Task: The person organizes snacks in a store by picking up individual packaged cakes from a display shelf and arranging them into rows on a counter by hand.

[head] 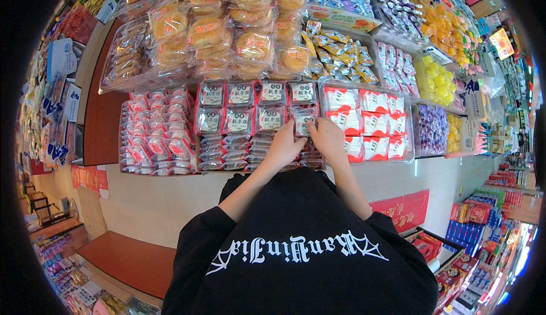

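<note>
Both hands reach to a square wrapped cake packet [305,121] with a clear front and red edges, at the right end of the nearer flat-lying row. My left hand [285,143] touches its left side, fingers pointing away from me. On its right side lies my right hand [327,134], thumb and fingertips at the packet's edge. Whether the packet is lifted or resting cannot be told. Like packets [238,121] lie flat in two rows beside it, and more [236,146] stand on edge in stacks nearer to me, partly behind the wrists.
Left is a box of red-and-white wrapped packets [158,131]; right, a clear plastic tray [410,144] of red-and-white packets. Behind stand bagged round pastries [252,47] and bins of pouches [341,54] and jelly cups [435,80]. A brown board [100,101] lies far left.
</note>
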`<state>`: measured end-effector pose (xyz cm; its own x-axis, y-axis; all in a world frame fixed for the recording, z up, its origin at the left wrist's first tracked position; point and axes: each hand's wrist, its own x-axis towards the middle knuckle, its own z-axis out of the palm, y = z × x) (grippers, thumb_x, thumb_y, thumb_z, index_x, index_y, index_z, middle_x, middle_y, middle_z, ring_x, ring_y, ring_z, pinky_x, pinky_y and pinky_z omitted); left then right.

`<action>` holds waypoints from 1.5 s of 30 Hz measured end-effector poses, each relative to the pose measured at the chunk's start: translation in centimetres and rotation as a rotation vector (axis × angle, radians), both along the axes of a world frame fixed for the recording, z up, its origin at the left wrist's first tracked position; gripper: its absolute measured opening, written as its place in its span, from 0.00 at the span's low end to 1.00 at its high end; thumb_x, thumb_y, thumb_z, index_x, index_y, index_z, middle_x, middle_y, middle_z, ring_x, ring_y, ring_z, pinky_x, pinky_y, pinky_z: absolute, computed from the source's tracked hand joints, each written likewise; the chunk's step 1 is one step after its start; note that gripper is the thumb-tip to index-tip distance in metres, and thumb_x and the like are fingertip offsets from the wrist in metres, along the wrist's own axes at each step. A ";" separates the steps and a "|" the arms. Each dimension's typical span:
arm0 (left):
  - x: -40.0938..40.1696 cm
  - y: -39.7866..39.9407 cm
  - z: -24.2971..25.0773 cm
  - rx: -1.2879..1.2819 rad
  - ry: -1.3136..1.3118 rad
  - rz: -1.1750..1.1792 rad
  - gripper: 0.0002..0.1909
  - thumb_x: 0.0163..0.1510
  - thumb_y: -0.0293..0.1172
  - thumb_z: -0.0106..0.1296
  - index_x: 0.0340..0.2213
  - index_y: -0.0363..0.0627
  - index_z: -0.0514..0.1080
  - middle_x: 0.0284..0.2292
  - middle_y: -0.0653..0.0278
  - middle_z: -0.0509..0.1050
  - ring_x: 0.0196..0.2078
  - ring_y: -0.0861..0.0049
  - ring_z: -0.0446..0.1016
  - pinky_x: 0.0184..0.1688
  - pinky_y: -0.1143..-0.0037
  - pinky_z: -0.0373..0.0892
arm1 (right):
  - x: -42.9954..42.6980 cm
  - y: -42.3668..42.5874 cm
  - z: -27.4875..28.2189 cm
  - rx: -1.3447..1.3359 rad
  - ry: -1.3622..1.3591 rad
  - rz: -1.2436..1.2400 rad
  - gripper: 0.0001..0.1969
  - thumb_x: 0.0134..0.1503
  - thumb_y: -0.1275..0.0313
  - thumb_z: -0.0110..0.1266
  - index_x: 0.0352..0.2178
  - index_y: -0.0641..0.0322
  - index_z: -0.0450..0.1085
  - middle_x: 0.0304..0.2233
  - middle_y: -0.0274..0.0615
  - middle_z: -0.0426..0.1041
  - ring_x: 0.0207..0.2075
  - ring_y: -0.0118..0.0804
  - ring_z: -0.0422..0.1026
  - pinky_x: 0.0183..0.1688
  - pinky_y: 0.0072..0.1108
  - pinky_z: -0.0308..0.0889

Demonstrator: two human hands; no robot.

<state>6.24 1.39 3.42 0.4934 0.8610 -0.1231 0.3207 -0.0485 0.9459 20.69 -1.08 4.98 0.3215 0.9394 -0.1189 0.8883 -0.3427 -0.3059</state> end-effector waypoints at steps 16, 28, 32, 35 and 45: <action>-2.3 -1.0 2.1 0.251 0.078 0.069 0.29 0.47 0.30 0.55 0.48 0.28 0.59 0.43 0.43 0.66 0.47 0.52 0.66 0.50 0.66 0.62 | -1.8 -1.1 4.5 0.082 0.190 -0.049 0.18 0.53 0.58 0.49 0.28 0.67 0.68 0.27 0.52 0.71 0.31 0.53 0.71 0.33 0.37 0.65; -16.2 -0.6 0.6 -0.082 -0.104 0.454 0.09 0.55 0.26 0.48 0.38 0.35 0.69 0.27 0.62 0.74 0.28 0.82 0.73 0.30 0.81 0.69 | -10.6 0.6 -0.7 -0.070 0.944 0.198 0.12 0.54 0.67 0.52 0.31 0.69 0.66 0.24 0.38 0.68 0.26 0.24 0.64 0.29 0.20 0.61; -20.1 -0.9 -0.2 -0.022 -0.012 0.500 0.08 0.55 0.25 0.48 0.36 0.34 0.69 0.26 0.62 0.74 0.28 0.82 0.72 0.32 0.80 0.68 | -14.0 1.6 -2.5 -0.129 1.001 0.299 0.14 0.53 0.65 0.52 0.30 0.70 0.66 0.23 0.43 0.68 0.25 0.30 0.67 0.28 0.24 0.61; -21.8 -1.0 -0.1 0.008 0.080 0.534 0.07 0.54 0.24 0.48 0.35 0.33 0.69 0.26 0.60 0.74 0.29 0.79 0.73 0.32 0.79 0.68 | -16.2 2.1 -2.6 -0.211 1.039 0.272 0.12 0.54 0.67 0.52 0.27 0.69 0.65 0.19 0.37 0.67 0.22 0.25 0.66 0.25 0.21 0.61; -23.1 -0.6 -2.6 0.233 0.278 0.520 0.08 0.50 0.23 0.48 0.34 0.33 0.69 0.28 0.50 0.73 0.31 0.62 0.73 0.34 0.69 0.68 | -18.1 2.1 -4.3 -0.025 0.713 0.295 0.10 0.52 0.69 0.52 0.25 0.68 0.68 0.17 0.45 0.70 0.20 0.35 0.70 0.25 0.26 0.63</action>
